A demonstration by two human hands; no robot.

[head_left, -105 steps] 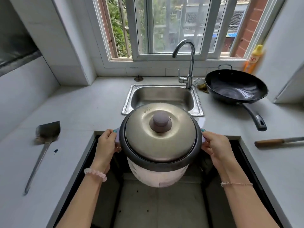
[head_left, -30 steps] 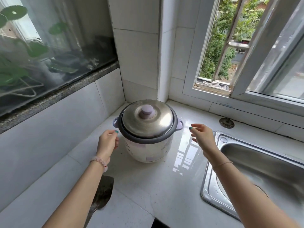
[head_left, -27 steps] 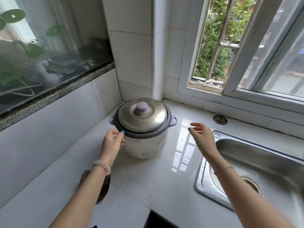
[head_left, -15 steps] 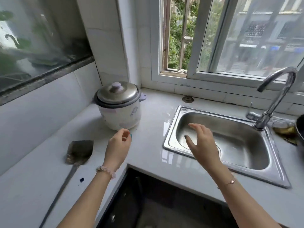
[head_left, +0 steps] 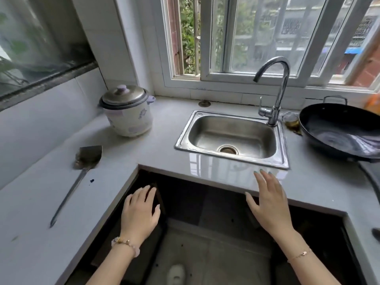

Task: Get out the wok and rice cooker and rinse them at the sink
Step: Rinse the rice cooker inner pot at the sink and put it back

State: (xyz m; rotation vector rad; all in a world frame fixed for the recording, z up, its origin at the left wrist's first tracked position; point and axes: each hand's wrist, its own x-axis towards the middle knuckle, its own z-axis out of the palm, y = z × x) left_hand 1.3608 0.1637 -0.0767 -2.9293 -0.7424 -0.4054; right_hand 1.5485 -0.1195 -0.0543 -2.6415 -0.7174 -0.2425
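Hands first: my left hand [head_left: 139,212] hangs over the dark opening in the counter, fingers loosely spread and gripping nothing, a beaded bracelet [head_left: 125,243] at the wrist. My right hand [head_left: 269,202] is flat and splayed too, empty, its fingertips reaching over the counter's front edge [head_left: 205,177] just short of the sink [head_left: 232,136]; a thin chain [head_left: 299,255] circles that wrist. Below them lies the bare floor of the cutout.

To my left on the counter lies a metal spatula [head_left: 82,167], blade toward the wall, long handle pointing back at me. Ahead sits the steel sink, basin dry-looking with the drain in the middle, and the curved tap [head_left: 275,89] standing at its far right corner. The wok [head_left: 341,132] rests on the counter right of the sink, its handle running off toward me, a small glass jar [head_left: 291,121] between it and the tap. Farthest left, in the corner near the window, the rice cooker [head_left: 128,112] stands upright with its lid on.
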